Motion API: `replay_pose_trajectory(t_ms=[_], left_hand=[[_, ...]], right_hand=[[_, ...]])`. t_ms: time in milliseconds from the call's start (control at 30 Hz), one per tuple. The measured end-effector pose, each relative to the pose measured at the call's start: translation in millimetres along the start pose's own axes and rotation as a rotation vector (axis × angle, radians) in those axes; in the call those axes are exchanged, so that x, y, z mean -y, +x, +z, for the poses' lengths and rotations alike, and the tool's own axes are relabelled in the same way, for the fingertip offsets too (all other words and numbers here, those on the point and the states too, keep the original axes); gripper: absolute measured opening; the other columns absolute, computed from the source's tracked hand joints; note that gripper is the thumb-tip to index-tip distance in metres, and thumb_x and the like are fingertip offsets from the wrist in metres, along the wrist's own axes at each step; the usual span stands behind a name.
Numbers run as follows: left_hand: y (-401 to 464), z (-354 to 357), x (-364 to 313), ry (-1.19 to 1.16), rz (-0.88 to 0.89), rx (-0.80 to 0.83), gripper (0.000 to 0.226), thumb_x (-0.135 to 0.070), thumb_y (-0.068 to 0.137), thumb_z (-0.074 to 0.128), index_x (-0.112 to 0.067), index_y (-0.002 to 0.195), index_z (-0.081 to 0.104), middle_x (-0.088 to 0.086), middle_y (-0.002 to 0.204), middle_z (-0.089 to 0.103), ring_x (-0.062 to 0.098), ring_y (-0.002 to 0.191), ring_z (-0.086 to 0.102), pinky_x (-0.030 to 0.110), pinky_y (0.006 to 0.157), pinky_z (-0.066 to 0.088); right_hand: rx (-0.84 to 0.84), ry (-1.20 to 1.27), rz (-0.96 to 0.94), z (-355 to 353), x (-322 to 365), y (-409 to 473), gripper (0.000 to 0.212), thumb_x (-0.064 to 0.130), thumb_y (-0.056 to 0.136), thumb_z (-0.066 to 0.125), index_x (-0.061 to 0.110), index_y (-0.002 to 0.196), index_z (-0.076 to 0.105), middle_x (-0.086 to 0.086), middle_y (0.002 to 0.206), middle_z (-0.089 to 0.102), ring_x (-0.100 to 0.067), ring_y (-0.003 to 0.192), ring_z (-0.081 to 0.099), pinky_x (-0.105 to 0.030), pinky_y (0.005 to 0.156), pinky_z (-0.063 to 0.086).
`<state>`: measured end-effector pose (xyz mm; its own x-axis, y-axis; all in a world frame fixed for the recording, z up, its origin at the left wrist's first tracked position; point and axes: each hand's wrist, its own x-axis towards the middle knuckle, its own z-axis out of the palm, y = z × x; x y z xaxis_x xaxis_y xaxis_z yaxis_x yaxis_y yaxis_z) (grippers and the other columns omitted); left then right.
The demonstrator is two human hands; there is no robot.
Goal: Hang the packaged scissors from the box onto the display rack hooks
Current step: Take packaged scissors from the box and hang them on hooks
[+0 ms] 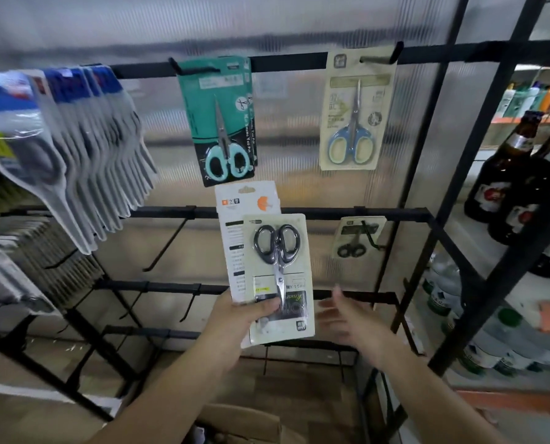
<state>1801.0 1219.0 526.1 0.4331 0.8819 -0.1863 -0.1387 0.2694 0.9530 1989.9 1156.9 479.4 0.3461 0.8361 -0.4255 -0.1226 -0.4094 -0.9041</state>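
My left hand point(240, 318) grips two scissor packs by their lower ends: a front card with black-handled scissors point(278, 277), held upside down, and a white card point(246, 206) behind it. My right hand point(347, 315) is blurred, fingers spread, holding nothing, just right of the packs. On the black rack's top bar point(286, 60) hang a teal scissors pack point(219, 120) and a beige pack with blue-handled scissors point(355, 110). A small pack of black scissors point(357, 235) hangs on the second bar. The cardboard box point(245, 424) lies below my arms.
Many clear blister packs point(84, 149) hang in a row at the left. Bare hooks point(164, 248) stick out of the lower bars. A shelf at the right holds dark bottles point(504, 174) and plastic bottles point(443, 283).
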Motion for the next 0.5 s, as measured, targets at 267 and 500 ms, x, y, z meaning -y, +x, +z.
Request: replay_pose_trajectory(t_ms=[267,500], left_hand=[[-3.1,9.5,-3.0,-0.032,0.014,0.033,0.029,0.000,0.070,0.069,-0.009,0.098,0.068,0.003,0.088,0.075,0.017,0.076,0.071,0.027,0.059,0.055],[-8.7,13.2,-7.4,-0.020,-0.083,-0.043,0.042,-0.032,0.061,0.072,-0.017,0.100,0.067,0.003,0.099,0.073,0.026,0.099,0.065,0.049,0.088,0.051]], right_hand=[[0.245,0.305,-0.096,13.0,1.5,-30.4,0.043,0.010,0.065,0.072,0.001,0.106,0.066,-0.020,0.102,0.070,-0.030,0.086,0.069,-0.031,0.073,0.055],[0.045,0.647,-0.180,-27.1,6.6,-30.2,0.025,0.006,0.078,0.068,0.007,0.101,0.059,-0.011,0.086,0.073,-0.025,0.074,0.071,-0.035,0.061,0.059]])
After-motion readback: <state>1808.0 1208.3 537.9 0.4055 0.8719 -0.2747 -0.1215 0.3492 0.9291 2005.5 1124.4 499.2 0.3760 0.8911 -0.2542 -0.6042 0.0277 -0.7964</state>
